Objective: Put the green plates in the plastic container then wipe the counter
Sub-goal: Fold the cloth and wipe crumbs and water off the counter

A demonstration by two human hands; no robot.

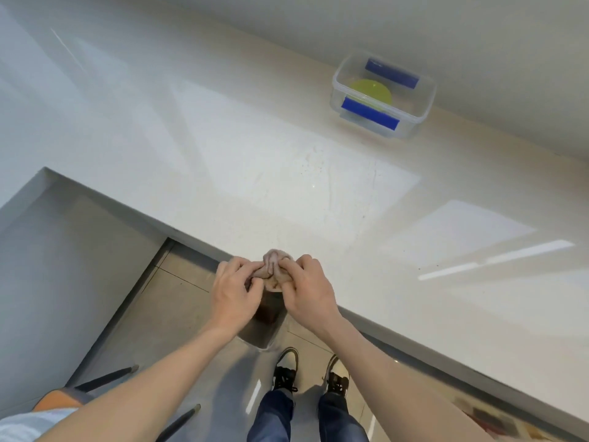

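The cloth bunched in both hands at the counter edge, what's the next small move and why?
Probably open out the cloth and bring it onto the counter to start wiping. The left hand and right hand hold it wadded, green plates already sit in the plastic container, and specks mark the surface ahead.

Single head-worn wide-angle view, looking steeply down and forward, close above the counter (287, 173) near edge, floor (197, 317) and shoes (285, 368) directly below, wall at top

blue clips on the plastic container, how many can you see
2: one blue clip on the near wall of the plastic container, and one blue clip on the far wall. The other two sides show none.
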